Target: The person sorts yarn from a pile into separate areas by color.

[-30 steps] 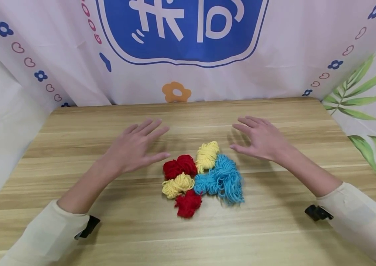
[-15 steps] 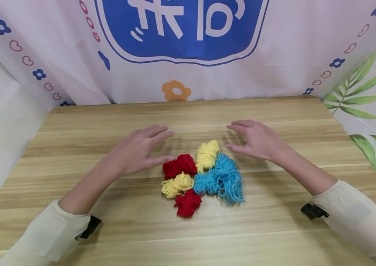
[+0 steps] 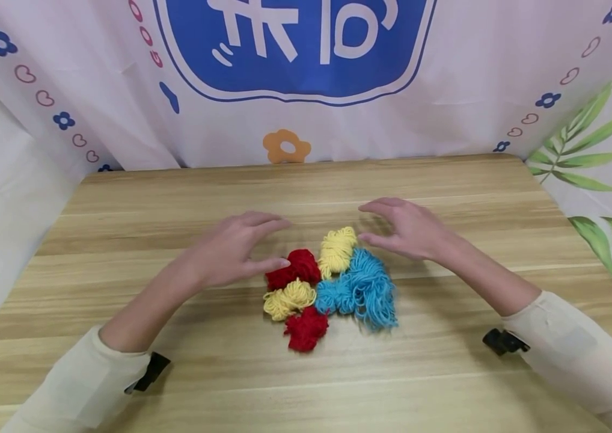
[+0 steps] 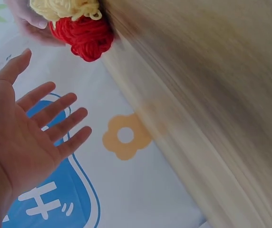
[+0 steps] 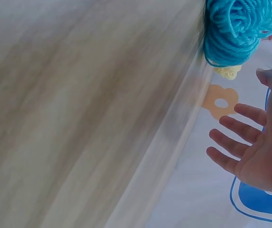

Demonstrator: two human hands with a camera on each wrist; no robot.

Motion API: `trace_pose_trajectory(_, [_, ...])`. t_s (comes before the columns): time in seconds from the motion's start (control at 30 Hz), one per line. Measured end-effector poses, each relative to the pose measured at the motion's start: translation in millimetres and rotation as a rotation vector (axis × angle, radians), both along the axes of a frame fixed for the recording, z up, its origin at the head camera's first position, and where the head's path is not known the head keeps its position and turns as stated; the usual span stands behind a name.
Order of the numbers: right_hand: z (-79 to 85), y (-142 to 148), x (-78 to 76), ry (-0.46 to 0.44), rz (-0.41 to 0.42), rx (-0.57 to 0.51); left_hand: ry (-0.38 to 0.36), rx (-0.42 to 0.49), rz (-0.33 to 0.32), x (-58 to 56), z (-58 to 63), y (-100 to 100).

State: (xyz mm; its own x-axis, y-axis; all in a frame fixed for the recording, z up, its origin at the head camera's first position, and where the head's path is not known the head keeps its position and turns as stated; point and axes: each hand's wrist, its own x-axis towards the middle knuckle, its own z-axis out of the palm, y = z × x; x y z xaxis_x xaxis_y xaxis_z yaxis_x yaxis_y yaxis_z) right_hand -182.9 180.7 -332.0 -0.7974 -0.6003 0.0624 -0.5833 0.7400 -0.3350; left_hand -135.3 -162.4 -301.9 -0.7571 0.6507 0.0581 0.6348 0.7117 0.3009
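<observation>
A cluster of small yarn bundles lies mid-table in the head view: an upper red bundle (image 3: 302, 264), a lower red bundle (image 3: 306, 330), a left yellow bundle (image 3: 288, 299), an upper yellow bundle (image 3: 337, 251), a small blue bundle (image 3: 335, 296) and a larger blue bundle with loose loops (image 3: 372, 288). My left hand (image 3: 232, 249) hovers at their left, fingers spread, its thumb overlapping the upper red bundle in the head view. To the upper right, my right hand (image 3: 406, 228) has its fingers extended near the upper yellow bundle. Both palms hold nothing in the wrist views.
The yarn sits on a wood-grain table (image 3: 219, 373). Behind the table's far edge hangs a white printed curtain (image 3: 219, 132). Black wrist devices (image 3: 148, 371) are fixed at both sleeves. A leaf-patterned cloth (image 3: 603, 180) hangs at the right.
Both hands have moved inward toward the yarn cluster, the left one rightward and the right one leftward. The bundles have stayed in place.
</observation>
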Motion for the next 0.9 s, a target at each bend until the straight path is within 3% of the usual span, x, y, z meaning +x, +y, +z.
trace_pose_trajectory(0.33, [-0.9,-4.8,0.4,-0.061,0.023,-0.051,-0.128,0.100,-0.017,3.4,-2.8,8.7])
trace_pose_trajectory(0.6, [-4.2,-11.3,-1.5,-0.106,0.064,-0.101,-0.159,0.137,-0.069,4.1,-5.6,16.3])
trace_pose_trajectory(0.9, [-4.7,-16.7,-2.0,-0.159,0.094,-0.169,-0.171,0.113,-0.081,7.7,-4.9,21.0])
